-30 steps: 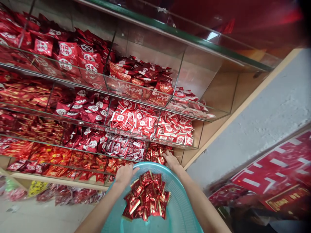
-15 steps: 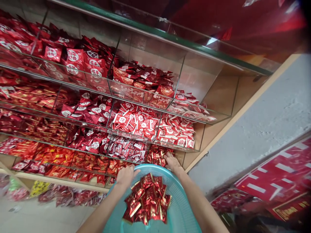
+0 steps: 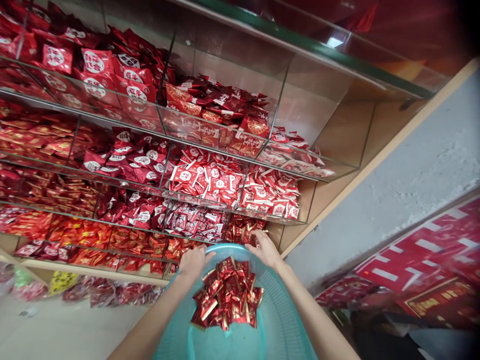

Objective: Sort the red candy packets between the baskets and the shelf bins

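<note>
A teal plastic basket [image 3: 285,305] fills the lower middle of the view, with a heap of red and gold wrapped packets [image 3: 228,295] inside. My left hand [image 3: 195,261] grips the basket's far rim on its left side, thumb over the edge. At the right part of the same rim is my right hand [image 3: 263,248], its thumb at the rim and its fingers apart, reaching toward the bottom right compartment. That compartment holds similar red and gold packets [image 3: 240,229]; nothing shows in my right hand.
Tiered glass shelves [image 3: 210,145] hold many red packets in divided compartments. A wooden side panel [image 3: 337,192] and grey wall [image 3: 397,155] rise at the right, with red printed packages [image 3: 386,272] below. Bagged goods [image 3: 112,291] lie under the bottom shelf at the left.
The view has shifted slightly, and the shelves look nearer. My right hand's thumb now shows at the basket rim, its fingers a little more to the left. The packets in the basket have kept their arrangement.
</note>
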`<state>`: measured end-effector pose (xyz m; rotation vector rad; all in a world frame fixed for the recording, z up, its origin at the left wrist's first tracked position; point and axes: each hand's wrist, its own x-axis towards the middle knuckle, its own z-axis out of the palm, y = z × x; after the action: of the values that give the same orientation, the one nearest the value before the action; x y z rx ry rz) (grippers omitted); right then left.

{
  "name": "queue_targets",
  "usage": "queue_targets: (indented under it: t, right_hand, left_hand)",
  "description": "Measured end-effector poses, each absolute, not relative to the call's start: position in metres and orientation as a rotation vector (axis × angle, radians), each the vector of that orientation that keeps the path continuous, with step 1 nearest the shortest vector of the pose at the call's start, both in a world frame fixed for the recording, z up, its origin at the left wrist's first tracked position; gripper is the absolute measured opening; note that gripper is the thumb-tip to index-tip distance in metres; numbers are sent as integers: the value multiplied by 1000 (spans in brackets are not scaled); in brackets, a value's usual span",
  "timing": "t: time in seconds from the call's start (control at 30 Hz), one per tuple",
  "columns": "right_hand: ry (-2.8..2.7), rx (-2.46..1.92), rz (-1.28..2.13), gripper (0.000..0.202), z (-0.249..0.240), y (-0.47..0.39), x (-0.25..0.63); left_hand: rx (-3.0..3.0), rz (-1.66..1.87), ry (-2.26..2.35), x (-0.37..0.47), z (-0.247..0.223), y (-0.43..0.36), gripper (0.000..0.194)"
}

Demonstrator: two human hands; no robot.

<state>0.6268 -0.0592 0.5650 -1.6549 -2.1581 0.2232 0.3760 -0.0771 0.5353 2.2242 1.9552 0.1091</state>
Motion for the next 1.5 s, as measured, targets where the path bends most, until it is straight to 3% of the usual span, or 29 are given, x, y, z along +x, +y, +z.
queue_targets:
  t: [0.63,1.07,1.27,1.5]
  right_hand:
    - [-2283,-1616,402,40,566,-139,616]
    - [-2408,-1825,217,40,547,-193,624]
    - [-2461,-1836,46,35,537,-196,604]
    - [-2472,-1827,88,33,537,-183,593]
  left_hand:
    - [2172,97,1956,376,540,-78,57]
    - [2180,89,1961,377,536,-78,57]
    - [2180,92,1970,377,538,-79,58]
    - [2200,94,1953,376,539,-78,58]
